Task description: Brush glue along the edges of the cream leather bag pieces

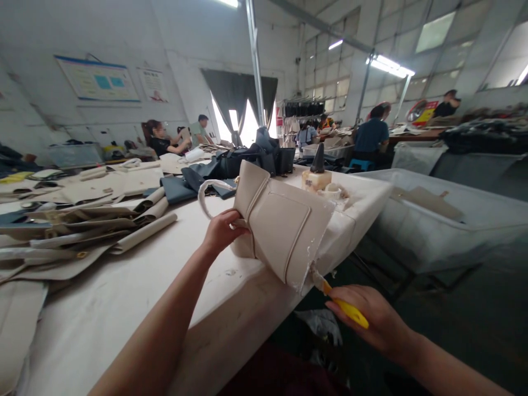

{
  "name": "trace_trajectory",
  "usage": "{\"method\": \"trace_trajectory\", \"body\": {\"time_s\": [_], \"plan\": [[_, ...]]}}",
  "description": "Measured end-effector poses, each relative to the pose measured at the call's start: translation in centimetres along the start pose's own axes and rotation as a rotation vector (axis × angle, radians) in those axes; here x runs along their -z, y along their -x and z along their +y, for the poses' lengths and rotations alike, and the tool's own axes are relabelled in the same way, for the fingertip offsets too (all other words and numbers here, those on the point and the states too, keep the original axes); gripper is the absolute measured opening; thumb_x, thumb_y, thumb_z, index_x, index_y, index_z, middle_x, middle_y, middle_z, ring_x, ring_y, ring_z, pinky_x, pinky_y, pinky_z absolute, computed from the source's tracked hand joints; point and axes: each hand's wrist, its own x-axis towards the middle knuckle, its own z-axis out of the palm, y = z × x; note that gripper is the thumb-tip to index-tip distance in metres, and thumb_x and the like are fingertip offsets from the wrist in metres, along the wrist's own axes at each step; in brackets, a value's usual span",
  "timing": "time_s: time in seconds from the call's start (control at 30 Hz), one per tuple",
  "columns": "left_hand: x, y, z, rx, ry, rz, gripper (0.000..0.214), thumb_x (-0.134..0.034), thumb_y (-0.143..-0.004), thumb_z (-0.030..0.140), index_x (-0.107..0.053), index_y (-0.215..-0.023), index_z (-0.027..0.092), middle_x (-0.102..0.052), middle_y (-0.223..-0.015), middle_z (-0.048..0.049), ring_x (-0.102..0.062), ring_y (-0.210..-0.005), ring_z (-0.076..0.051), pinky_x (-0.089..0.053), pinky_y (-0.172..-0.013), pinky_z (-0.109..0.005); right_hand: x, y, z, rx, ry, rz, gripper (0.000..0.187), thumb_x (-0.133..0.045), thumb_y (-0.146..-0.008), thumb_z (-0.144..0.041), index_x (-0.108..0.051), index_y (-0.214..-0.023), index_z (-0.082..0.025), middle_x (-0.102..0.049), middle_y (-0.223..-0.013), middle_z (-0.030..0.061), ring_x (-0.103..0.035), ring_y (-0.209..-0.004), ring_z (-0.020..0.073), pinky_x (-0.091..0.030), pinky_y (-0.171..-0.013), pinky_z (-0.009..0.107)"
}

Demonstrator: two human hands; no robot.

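Note:
A beige handbag [278, 220] lies tilted near the table's edge, a pale wrapped handle [203, 199] curving out on its left. My left hand [226, 231] is closed on the bag's left part, thumb on top. Wrapped around the yellow handle of a glue brush [348, 313] is my right hand [365, 311]. The brush's tip touches the bag's raw right edge, where whitish smears show. Behind the bag stands a stained glue bottle [317, 177] with a dark cone-shaped top, and beside it sits a roll of pale tape [335, 191].
Beige bag pieces [86, 231] are piled along the left of the white table [136, 286]. Dark blue bag pieces [247, 159] lie at the back. Right of the table's edge stands a large translucent bin [457, 242] with a beige panel inside. Several people work farther off.

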Motion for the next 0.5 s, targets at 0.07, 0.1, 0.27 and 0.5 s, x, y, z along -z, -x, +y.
{"method": "trace_trajectory", "body": {"time_s": [0.07,0.1,0.27,0.5], "plan": [[0.1,0.1,0.0,-0.006,0.001,0.000,0.017,-0.068,-0.067,0.026,-0.053,-0.063,0.019,-0.050,-0.065,0.0022,-0.047,-0.064,-0.014,-0.037,-0.058,-0.025,0.1,0.2,-0.2,-0.124,-0.058,0.009,0.012,-0.050,-0.090,-0.028,-0.059,-0.091,-0.019,-0.069,-0.080,0.0048,-0.066,-0.071,0.0162,-0.052,-0.066,0.026],[0.1,0.1,0.0,-0.010,0.001,0.000,0.017,-0.068,-0.067,0.025,-0.052,-0.063,0.018,-0.051,-0.066,0.0020,-0.047,-0.064,-0.014,-0.037,-0.058,-0.025,0.2,0.2,-0.2,-0.228,-0.104,-0.003,0.013,-0.051,-0.089,-0.030,-0.059,-0.089,-0.019,-0.069,-0.078,0.0038,-0.066,-0.069,0.0162,-0.052,-0.065,0.026],[0.3,0.2,0.1,-0.029,0.003,-0.002,0.020,-0.068,-0.067,0.024,-0.049,-0.061,0.018,-0.049,-0.065,0.0025,-0.046,-0.064,-0.014,-0.036,-0.058,-0.025,0.9,-0.6,0.7,-0.825,-0.381,0.032,0.029,-0.052,-0.085,-0.048,-0.058,-0.084,-0.019,-0.059,-0.057,-0.0006,-0.056,-0.043,0.0147,-0.045,-0.042,0.025],[0.2,0.3,-0.1,-0.036,0.006,0.007,0.025,-0.069,-0.067,0.025,-0.046,-0.060,0.018,-0.048,-0.065,0.0030,-0.044,-0.063,-0.013,-0.034,-0.057,-0.025,1.0,-1.8,2.1,-0.929,-0.401,0.089,0.036,-0.053,-0.082,-0.053,-0.056,-0.074,-0.019,-0.057,-0.053,-0.0011,-0.051,-0.041,0.0121,-0.041,-0.041,0.023]]}}
